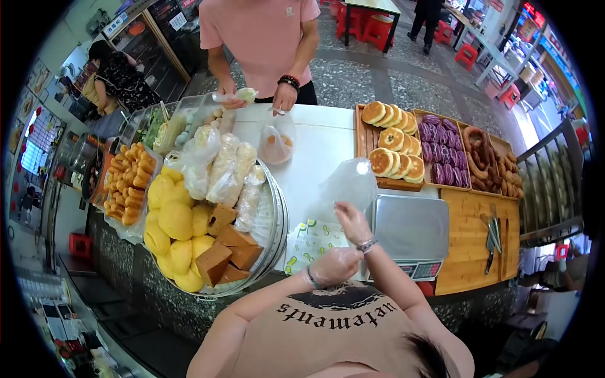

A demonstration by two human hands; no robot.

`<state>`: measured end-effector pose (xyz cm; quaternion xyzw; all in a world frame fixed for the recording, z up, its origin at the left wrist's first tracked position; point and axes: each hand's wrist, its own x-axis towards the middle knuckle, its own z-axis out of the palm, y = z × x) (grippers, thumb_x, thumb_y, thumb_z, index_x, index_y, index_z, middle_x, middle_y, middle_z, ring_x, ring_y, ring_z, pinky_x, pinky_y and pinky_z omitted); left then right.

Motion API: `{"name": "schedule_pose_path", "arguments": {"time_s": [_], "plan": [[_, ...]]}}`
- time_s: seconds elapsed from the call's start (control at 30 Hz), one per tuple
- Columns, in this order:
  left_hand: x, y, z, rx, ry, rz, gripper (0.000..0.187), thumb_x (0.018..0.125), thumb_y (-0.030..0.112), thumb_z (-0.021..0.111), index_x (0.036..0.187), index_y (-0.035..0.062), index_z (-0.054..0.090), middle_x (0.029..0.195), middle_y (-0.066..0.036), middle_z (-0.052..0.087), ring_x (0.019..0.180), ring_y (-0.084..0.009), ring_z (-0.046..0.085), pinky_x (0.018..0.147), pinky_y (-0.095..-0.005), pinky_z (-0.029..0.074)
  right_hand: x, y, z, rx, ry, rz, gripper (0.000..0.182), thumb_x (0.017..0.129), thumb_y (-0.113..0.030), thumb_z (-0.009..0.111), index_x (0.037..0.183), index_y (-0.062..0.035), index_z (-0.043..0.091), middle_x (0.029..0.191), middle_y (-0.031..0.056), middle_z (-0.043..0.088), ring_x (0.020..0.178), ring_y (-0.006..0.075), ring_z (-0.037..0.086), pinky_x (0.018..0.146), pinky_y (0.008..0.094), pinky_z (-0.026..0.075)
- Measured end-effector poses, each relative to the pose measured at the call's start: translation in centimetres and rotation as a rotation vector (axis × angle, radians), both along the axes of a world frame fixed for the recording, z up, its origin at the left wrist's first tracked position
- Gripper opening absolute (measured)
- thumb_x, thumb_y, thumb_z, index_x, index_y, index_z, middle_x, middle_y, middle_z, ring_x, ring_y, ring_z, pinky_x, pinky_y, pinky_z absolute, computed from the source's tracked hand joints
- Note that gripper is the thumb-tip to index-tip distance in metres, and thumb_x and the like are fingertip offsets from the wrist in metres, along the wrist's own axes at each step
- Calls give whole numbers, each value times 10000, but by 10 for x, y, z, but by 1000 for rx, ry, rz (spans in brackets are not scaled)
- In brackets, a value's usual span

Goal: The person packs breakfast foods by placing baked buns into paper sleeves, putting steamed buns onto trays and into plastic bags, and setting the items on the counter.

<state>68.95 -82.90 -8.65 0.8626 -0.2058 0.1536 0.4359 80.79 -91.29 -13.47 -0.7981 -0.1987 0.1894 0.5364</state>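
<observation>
Both my hands wear thin clear plastic gloves. My left hand [334, 265] is closed, its fingertips at my right wrist, where they seem to pinch the cuff of the plastic glove [360, 234] on that hand. Beyond it, my right hand [353, 222] is raised with fingers stretched out and apart, holding nothing. Just past its fingertips lies a clear plastic bag [350, 183] on the white counter. Green-and-white patterned paper bags [312, 242] lie beside my hands. To the right stands a weighing scale [411, 228].
A basket [272, 208] holds yellow buns [175, 217], brown cake blocks [242, 246] and bagged rolls. Fried dough [129, 179] stands left. Trays of round flatbreads [391, 140] and purple rolls [444, 148] sit right, above a cutting board [476, 246] with tongs. Opposite, a person in pink [261, 31] holds a bag [276, 146].
</observation>
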Motion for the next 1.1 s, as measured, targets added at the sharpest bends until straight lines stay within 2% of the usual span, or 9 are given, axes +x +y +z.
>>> {"name": "schedule_pose_path", "arguments": {"time_s": [0.17,0.23,0.33,0.47,0.7,0.77,0.9,1.0,1.1], "plan": [[-2,6,-4,-39,377,232,282,795,238,691,882,27,526,709,-123,549,606,-293,553,552,-382,451,9,3,14,496,242,-164,249,926,-150,557,1124,2,568,1012,43,607,895,96,555,789,235,469],[1,5,-15,-265,654,199,370,802,324,693,932,23,523,754,-148,544,638,-276,534,601,-357,454,6,7,24,485,227,-153,252,926,-148,557,1128,2,565,1016,52,608,904,100,559,795,239,469],[2,-1,-27,-433,619,198,321,850,288,628,976,3,551,810,-174,582,694,-295,570,657,-356,465,-2,15,23,486,223,-134,269,922,-173,561,1130,-3,563,1022,68,617,907,114,573,795,255,469],[1,-2,-34,-378,445,163,230,879,222,560,926,-2,574,854,-202,605,750,-378,586,660,-401,464,-6,15,25,493,217,-137,263,922,-194,561,1109,-10,571,1011,70,626,888,118,583,775,264,474],[-6,-1,-22,-383,635,204,216,894,197,538,859,-10,590,734,-230,577,702,-406,573,623,-412,451,-10,14,21,504,184,-185,218,925,-147,535,1096,-20,580,1002,54,629,862,118,584,762,259,479],[-5,1,-20,-380,660,184,227,897,202,538,834,-11,584,712,-235,566,688,-409,568,610,-416,445,-8,12,21,436,-94,-255,187,890,-52,520,1048,-18,615,926,70,647,789,120,584,736,250,474],[2,8,1,-280,588,122,276,911,213,524,749,-8,553,683,-236,539,642,-408,535,583,-419,421,4,6,50,343,-270,-293,192,870,-30,511,1021,-24,629,865,79,637,747,123,581,710,251,471],[4,9,6,-282,535,84,308,922,225,521,729,-14,532,655,-222,510,582,-348,480,567,-396,407,13,4,65,296,-357,-331,190,855,-26,531,1013,-23,637,869,100,627,792,192,597,746,293,477],[1,9,5,-258,494,29,323,928,236,523,729,-18,522,641,-210,490,541,-291,435,560,-372,401,30,3,80,196,-712,-332,227,840,-52,577,1062,-34,624,984,128,612,929,277,583,833,352,468]]}}
